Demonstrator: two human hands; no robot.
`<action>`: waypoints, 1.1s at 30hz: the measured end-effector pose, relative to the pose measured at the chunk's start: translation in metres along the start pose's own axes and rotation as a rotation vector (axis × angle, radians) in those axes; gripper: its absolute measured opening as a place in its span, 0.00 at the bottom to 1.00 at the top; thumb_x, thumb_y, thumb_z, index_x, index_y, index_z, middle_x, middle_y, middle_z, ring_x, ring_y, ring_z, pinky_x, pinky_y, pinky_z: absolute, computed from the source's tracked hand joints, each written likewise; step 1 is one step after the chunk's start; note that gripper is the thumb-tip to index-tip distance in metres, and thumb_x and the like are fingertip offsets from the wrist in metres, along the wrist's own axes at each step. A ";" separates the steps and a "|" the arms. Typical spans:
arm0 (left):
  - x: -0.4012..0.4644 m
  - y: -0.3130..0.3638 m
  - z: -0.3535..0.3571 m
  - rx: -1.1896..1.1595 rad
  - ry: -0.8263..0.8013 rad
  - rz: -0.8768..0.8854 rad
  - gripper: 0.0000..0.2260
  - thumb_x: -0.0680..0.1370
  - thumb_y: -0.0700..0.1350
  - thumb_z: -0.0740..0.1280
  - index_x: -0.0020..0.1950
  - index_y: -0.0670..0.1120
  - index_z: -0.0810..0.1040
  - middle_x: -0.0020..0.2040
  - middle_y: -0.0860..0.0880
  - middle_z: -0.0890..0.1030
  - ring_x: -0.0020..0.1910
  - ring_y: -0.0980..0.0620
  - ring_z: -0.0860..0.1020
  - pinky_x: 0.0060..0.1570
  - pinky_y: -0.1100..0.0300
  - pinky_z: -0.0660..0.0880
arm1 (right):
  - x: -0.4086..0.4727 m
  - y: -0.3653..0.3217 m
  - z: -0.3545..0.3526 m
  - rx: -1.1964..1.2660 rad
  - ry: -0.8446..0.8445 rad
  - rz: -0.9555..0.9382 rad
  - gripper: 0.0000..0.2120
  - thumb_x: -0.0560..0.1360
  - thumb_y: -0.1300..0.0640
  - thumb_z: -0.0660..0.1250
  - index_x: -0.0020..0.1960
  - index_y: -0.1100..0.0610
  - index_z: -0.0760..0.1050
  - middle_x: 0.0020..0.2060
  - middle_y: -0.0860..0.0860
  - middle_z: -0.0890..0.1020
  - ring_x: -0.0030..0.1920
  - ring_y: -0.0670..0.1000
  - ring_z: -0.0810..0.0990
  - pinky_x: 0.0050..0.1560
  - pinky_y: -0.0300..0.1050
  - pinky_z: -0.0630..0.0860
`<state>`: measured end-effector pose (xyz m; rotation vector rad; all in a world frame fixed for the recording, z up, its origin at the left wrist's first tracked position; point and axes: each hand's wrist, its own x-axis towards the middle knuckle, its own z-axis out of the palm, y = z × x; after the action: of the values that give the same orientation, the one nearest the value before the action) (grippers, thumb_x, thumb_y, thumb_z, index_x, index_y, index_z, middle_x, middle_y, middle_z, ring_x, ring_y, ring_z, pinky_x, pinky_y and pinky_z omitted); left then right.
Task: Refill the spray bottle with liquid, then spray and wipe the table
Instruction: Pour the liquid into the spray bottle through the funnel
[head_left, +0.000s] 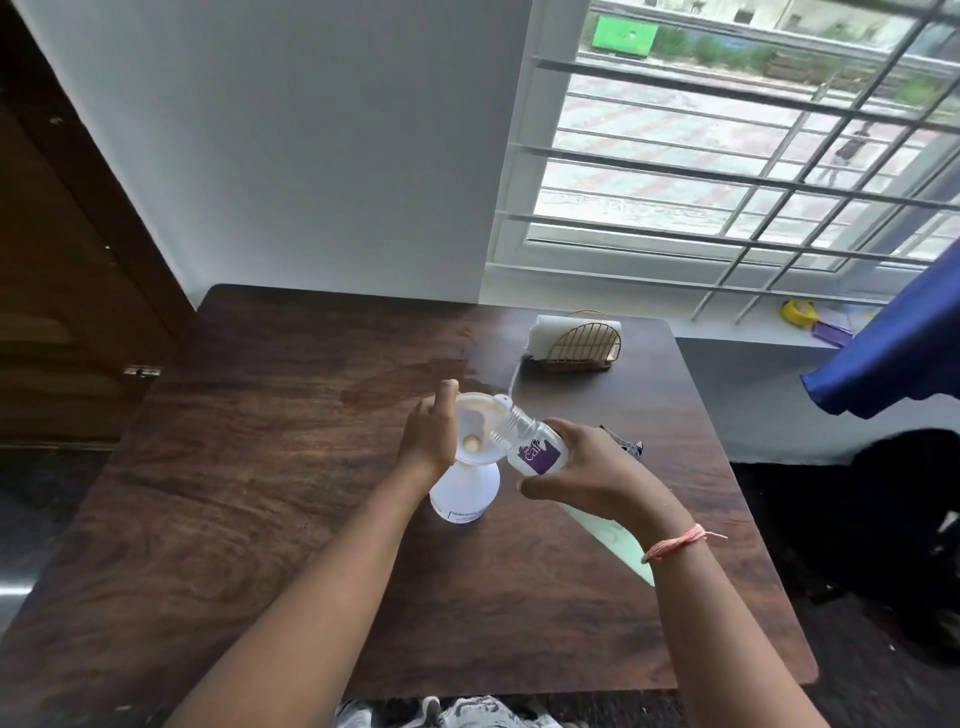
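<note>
spray bottle (464, 491), white, translucent, funnel (480, 434) on top, left hand (428, 434) seemingly gripping funnel, right hand (587, 467) gripping tilted clear bottle (530, 441)

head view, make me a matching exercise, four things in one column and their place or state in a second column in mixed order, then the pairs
Things:
1. funnel
2. small purple-labelled bottle
3. paper towel roll
4. spray bottle

Places or states:
A. lying in a wire holder at the table's far side
B. tilted, mouth over the funnel, held by the right hand
C. upright on the table, no spray head on
D. seated in the spray bottle's neck, steadied by the left hand

Pairs: 1-D, 2-B, 3-A, 4-C
</note>
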<state>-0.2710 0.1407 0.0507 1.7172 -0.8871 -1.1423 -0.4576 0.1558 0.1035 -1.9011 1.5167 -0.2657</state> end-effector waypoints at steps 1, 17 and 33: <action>0.000 0.001 0.001 -0.005 0.008 0.033 0.27 0.75 0.60 0.49 0.58 0.42 0.76 0.60 0.36 0.77 0.59 0.36 0.75 0.58 0.38 0.74 | 0.000 -0.001 -0.001 -0.011 -0.003 0.003 0.20 0.54 0.39 0.70 0.44 0.45 0.76 0.33 0.40 0.80 0.34 0.42 0.77 0.37 0.43 0.75; 0.003 0.003 0.002 0.025 0.019 0.042 0.24 0.71 0.62 0.48 0.34 0.47 0.75 0.47 0.39 0.81 0.49 0.41 0.76 0.51 0.48 0.71 | 0.009 -0.012 -0.011 -0.124 -0.075 0.035 0.20 0.52 0.37 0.71 0.42 0.40 0.75 0.34 0.41 0.81 0.34 0.41 0.78 0.35 0.41 0.75; 0.007 -0.003 0.004 0.051 0.023 0.093 0.29 0.70 0.64 0.47 0.34 0.44 0.77 0.42 0.40 0.82 0.45 0.40 0.78 0.48 0.47 0.74 | 0.011 -0.016 -0.017 -0.119 -0.113 0.053 0.18 0.53 0.40 0.71 0.43 0.38 0.75 0.34 0.40 0.81 0.36 0.43 0.79 0.36 0.40 0.76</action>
<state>-0.2720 0.1344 0.0444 1.7083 -0.9797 -1.0445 -0.4510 0.1403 0.1233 -1.9302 1.5341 -0.0441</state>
